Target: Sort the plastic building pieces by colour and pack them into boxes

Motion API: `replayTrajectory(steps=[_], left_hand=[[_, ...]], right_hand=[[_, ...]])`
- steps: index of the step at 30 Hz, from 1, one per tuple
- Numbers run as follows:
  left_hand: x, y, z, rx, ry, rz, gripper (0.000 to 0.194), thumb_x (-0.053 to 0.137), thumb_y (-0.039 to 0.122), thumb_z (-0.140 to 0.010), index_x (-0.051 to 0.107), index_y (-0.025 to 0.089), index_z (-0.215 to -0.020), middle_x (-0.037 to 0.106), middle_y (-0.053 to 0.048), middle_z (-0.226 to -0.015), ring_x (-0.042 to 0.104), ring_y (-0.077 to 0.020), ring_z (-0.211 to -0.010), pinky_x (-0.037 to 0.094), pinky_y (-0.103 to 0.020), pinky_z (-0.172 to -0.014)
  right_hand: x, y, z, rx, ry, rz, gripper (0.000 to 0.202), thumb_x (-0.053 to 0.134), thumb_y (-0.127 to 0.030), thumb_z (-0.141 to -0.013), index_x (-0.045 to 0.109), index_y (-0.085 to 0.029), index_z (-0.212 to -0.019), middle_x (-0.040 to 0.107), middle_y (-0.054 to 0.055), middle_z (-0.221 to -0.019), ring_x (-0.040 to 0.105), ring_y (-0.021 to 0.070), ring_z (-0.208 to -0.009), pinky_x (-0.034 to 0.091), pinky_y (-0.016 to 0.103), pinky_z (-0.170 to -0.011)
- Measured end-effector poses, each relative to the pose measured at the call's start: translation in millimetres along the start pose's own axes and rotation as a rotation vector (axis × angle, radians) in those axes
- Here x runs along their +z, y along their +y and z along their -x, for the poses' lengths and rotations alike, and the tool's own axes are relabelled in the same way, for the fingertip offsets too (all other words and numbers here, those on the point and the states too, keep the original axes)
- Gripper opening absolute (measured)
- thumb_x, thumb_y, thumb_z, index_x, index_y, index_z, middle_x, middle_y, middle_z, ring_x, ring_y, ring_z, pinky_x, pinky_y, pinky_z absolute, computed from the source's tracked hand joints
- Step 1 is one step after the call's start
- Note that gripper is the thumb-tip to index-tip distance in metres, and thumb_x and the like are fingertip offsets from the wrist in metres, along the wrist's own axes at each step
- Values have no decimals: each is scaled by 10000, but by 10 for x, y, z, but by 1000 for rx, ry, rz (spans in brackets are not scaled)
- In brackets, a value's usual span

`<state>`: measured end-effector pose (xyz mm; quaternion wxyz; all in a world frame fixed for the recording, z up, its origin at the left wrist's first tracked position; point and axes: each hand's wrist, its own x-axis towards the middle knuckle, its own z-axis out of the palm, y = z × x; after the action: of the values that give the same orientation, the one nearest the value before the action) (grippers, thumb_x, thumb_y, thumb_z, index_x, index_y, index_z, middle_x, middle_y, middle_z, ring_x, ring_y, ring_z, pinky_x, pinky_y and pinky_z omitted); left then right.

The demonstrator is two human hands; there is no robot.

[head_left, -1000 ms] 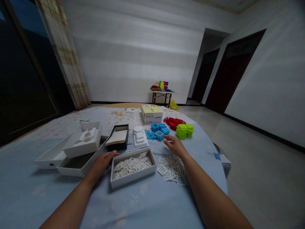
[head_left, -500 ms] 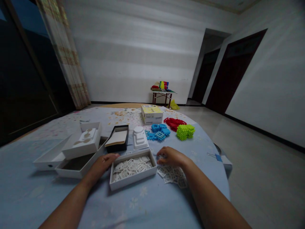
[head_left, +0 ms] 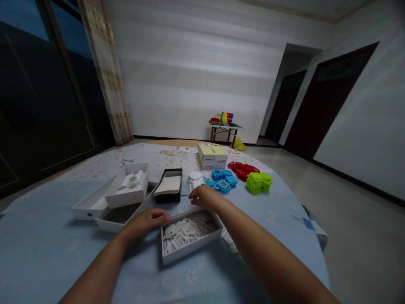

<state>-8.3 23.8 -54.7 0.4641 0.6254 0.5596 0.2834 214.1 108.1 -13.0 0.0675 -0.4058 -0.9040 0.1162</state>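
A shallow white box [head_left: 190, 247] full of small white plastic pieces [head_left: 189, 230] lies in front of me on the table. My left hand [head_left: 148, 220] is at its back left corner, thumb and fingers closed on the rim. Just beyond the back edge hovers my right hand [head_left: 205, 196], fingers bent downward and drawn together; anything in them is too small to make out. One loose white piece [head_left: 182, 207] lies behind the box. My right forearm partly covers a small pile of the same pieces [head_left: 228, 240] on the cloth beside the box.
White box parts [head_left: 128, 188] are stacked at the left, beside a black tray [head_left: 170, 197] with a card. Behind my right hand are a white plastic insert [head_left: 195, 178], blue [head_left: 223, 180], red [head_left: 243, 170] and lime [head_left: 258, 183] interlocking pieces, and a yellow-white box [head_left: 213, 158].
My right hand has moved from the loose pile at the right to behind the box's back edge. The left hand stays at the box's left corner. The view has turned slightly left.
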Motion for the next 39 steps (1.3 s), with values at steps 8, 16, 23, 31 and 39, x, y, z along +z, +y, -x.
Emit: replayTrajectory(steps=[8, 16, 23, 31, 39], left_hand=[[15, -148, -2, 84, -22, 92, 388, 644, 486, -667, 715, 134, -814, 677, -56, -756, 569, -181, -725, 406, -264, -692], [39, -112, 47, 122, 25, 95, 324, 633, 433, -657, 719, 135, -751, 641, -40, -675, 527, -155, -651, 388, -260, -640], [99, -178, -34, 152, 131, 57, 321, 592, 439, -671, 695, 135, -655, 609, -21, -612, 517, -155, -631, 380, -261, -623], [123, -184, -109, 141, 236, 40, 402, 565, 491, -679, 716, 122, -730, 689, -59, -733, 577, -200, -726, 419, -284, -684], [119, -92, -100, 107, 348, 27, 419, 598, 539, -629, 725, 154, -736, 699, -42, -740, 579, -192, -717, 423, -266, -670]], right_hand=[[287, -341, -458, 118, -161, 61, 250, 767, -345, -555, 740, -164, -725, 710, 99, -774, 647, 272, -770, 467, 286, -638], [173, -119, -311, 106, 14, -39, 161, 699, -235, -647, 696, -182, -798, 687, 24, -760, 603, 160, -709, 396, 216, -581], [-71, 88, 193, -10, 129, -469, 251, 623, -321, -729, 667, -140, -896, 654, 6, -723, 564, 127, -661, 407, 225, -591], [-115, 533, 731, 160, 235, -399, 428, 574, -439, -767, 638, -139, -1067, 683, 102, -964, 618, 215, -847, 469, 331, -757], [218, 788, 1164, 202, -18, -219, 873, 723, -595, -550, 494, -213, -1300, 456, 132, -1348, 414, 308, -1219, 316, 430, -1018]])
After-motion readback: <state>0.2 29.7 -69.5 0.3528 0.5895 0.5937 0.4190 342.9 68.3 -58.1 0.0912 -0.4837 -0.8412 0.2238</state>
